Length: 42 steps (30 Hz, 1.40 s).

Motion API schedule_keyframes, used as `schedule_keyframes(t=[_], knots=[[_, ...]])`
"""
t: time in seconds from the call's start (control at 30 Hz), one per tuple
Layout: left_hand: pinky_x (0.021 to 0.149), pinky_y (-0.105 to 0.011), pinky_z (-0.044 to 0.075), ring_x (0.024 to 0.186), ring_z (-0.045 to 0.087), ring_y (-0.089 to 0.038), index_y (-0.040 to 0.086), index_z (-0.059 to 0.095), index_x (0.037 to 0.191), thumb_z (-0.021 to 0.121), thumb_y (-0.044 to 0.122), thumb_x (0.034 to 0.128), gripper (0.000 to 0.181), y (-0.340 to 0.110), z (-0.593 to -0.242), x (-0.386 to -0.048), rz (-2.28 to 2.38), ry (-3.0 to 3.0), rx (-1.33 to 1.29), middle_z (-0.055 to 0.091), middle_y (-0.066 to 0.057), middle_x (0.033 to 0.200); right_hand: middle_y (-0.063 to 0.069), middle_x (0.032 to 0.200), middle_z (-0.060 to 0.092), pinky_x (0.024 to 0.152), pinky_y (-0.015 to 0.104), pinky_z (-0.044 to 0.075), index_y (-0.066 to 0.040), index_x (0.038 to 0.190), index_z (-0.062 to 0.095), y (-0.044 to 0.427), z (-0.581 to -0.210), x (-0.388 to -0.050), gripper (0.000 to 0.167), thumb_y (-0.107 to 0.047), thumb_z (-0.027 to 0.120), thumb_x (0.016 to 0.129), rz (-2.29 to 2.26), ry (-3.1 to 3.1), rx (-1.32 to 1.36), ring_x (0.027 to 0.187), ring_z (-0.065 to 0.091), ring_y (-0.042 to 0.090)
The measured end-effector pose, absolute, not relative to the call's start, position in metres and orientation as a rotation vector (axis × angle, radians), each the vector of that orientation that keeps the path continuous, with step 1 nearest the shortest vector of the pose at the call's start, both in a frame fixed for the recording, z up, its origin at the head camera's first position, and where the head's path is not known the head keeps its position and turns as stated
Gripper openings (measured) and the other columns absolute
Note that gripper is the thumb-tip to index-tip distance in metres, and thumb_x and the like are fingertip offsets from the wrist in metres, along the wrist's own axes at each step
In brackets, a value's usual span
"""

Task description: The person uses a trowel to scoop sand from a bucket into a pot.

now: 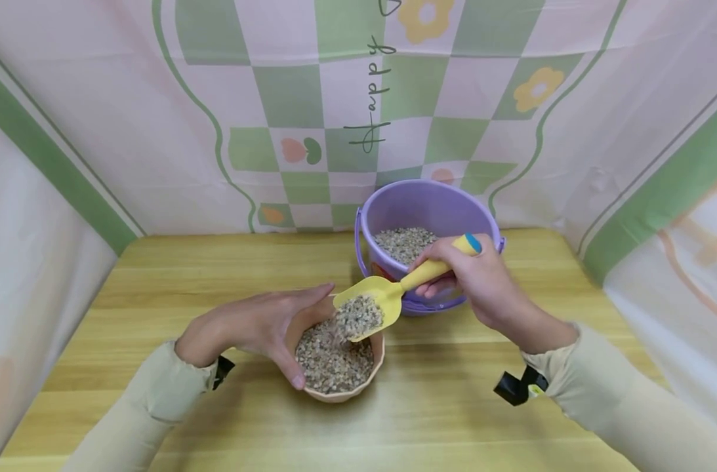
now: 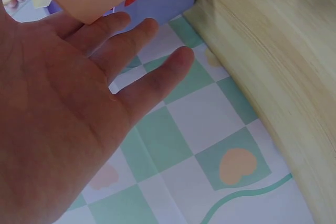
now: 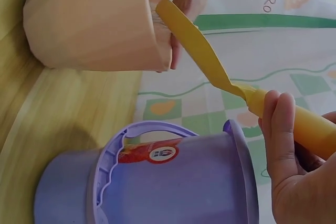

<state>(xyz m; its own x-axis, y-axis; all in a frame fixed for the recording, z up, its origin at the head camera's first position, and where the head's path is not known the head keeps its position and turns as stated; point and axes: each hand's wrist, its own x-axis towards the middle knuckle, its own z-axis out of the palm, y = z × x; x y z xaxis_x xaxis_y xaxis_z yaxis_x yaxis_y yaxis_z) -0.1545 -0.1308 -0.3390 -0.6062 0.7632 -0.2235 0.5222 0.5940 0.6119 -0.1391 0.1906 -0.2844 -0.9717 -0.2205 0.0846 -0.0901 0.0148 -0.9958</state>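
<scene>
In the head view my left hand (image 1: 264,328) holds a peach-coloured pot (image 1: 379,357) at its rim, thumb on the near side and index finger on the far side. Its other fingers (image 2: 142,85) stretch out below the pot in the left wrist view. My right hand (image 1: 482,282) grips the yellow handle of a scoop (image 1: 388,298). The scoop tilts over the pot's rim, and small grey-beige gravel (image 1: 358,318) slides off it. More gravel (image 1: 331,367) lies inside the pot.
A purple bucket (image 1: 431,196) with gravel (image 1: 405,242) inside stands behind and right of the pot, partly covered by my right hand. Its handle (image 3: 107,163) hangs down the side. The wooden table (image 1: 246,426) meets a patterned cloth (image 1: 346,85) at the back.
</scene>
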Motion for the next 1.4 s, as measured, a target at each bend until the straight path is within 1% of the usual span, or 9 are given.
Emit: schedule_keyframes(t=[0.13, 0.33, 0.6, 0.77, 0.93, 1.07, 1.2, 1.4], knots=[[0.113, -0.047, 0.034, 0.142, 0.036, -0.027, 0.021, 0.009, 0.162, 0.093, 0.061, 0.0502, 0.145, -0.131, -0.341, -0.155, 0.691, 2.352, 1.016, 0.027, -0.007, 0.161, 0.021, 0.077, 0.071, 0.052, 0.034, 0.058, 0.023, 0.09, 0.064, 0.189, -0.285, -0.136, 0.027, 0.001, 0.051, 0.097, -2.111, 2.187, -0.365, 0.053, 0.069, 0.025], [0.111, -0.049, 0.036, 0.139, 0.039, -0.029, 0.019, 0.009, 0.162, 0.094, 0.058, 0.0512, 0.145, -0.131, -0.342, -0.155, 0.712, 2.346, 1.046, 0.031, -0.012, 0.159, 0.02, 0.076, 0.072, 0.053, 0.034, 0.058, 0.023, 0.091, 0.064, 0.187, -0.286, -0.133, 0.026, 0.001, 0.053, 0.096, -2.105, 2.19, -0.371, 0.054, 0.069, 0.021], [0.112, -0.048, 0.036, 0.14, 0.039, -0.028, 0.014, 0.009, 0.161, 0.093, 0.057, 0.052, 0.145, -0.132, -0.343, -0.156, 0.732, 2.345, 1.117, 0.029, -0.012, 0.16, 0.021, 0.08, 0.072, 0.055, 0.035, 0.059, 0.023, 0.091, 0.065, 0.187, -0.289, -0.131, 0.026, -0.001, 0.053, 0.096, -2.057, 2.212, -0.418, 0.056, 0.069, 0.022], [0.11, -0.048, 0.038, 0.138, 0.041, -0.027, 0.015, 0.008, 0.161, 0.092, 0.059, 0.0525, 0.144, -0.133, -0.345, -0.156, 0.726, 2.365, 1.14, 0.031, -0.011, 0.16, 0.023, 0.082, 0.072, 0.057, 0.037, 0.06, 0.021, 0.09, 0.066, 0.189, -0.292, -0.13, 0.025, 0.0, 0.054, 0.097, -2.011, 2.256, -0.502, 0.06, 0.07, 0.025], [0.11, -0.048, 0.038, 0.139, 0.041, -0.028, 0.015, 0.007, 0.161, 0.092, 0.057, 0.0555, 0.142, -0.135, -0.345, -0.153, 0.71, 2.393, 1.207, 0.031, -0.01, 0.16, 0.022, 0.083, 0.072, 0.058, 0.038, 0.06, 0.018, 0.088, 0.068, 0.189, -0.294, -0.13, 0.023, 0.002, 0.054, 0.096, -1.982, 2.298, -0.569, 0.062, 0.071, 0.026], [0.11, -0.049, 0.038, 0.14, 0.039, -0.029, 0.013, 0.01, 0.161, 0.089, 0.06, 0.0581, 0.138, -0.136, -0.344, -0.15, 0.683, 2.42, 1.239, 0.028, -0.012, 0.16, 0.022, 0.083, 0.072, 0.059, 0.038, 0.06, 0.017, 0.086, 0.068, 0.189, -0.295, -0.13, 0.022, 0.003, 0.053, 0.095, -1.979, 2.302, -0.592, 0.063, 0.071, 0.026], [0.111, -0.048, 0.037, 0.142, 0.036, -0.028, 0.008, 0.016, 0.16, 0.086, 0.065, 0.0582, 0.135, -0.136, -0.343, -0.149, 0.653, 2.443, 1.231, 0.025, -0.011, 0.162, 0.021, 0.083, 0.072, 0.058, 0.038, 0.06, 0.016, 0.086, 0.068, 0.189, -0.296, -0.13, 0.023, 0.004, 0.053, 0.096, -1.978, 2.303, -0.609, 0.063, 0.071, 0.026], [0.112, -0.048, 0.036, 0.143, 0.035, -0.028, 0.006, 0.02, 0.159, 0.086, 0.064, 0.0583, 0.134, -0.136, -0.34, -0.147, 0.635, 2.445, 1.206, 0.024, -0.009, 0.162, 0.021, 0.083, 0.072, 0.058, 0.038, 0.06, 0.016, 0.086, 0.068, 0.189, -0.296, -0.13, 0.022, 0.003, 0.053, 0.096, -1.97, 2.31, -0.618, 0.063, 0.071, 0.025]])
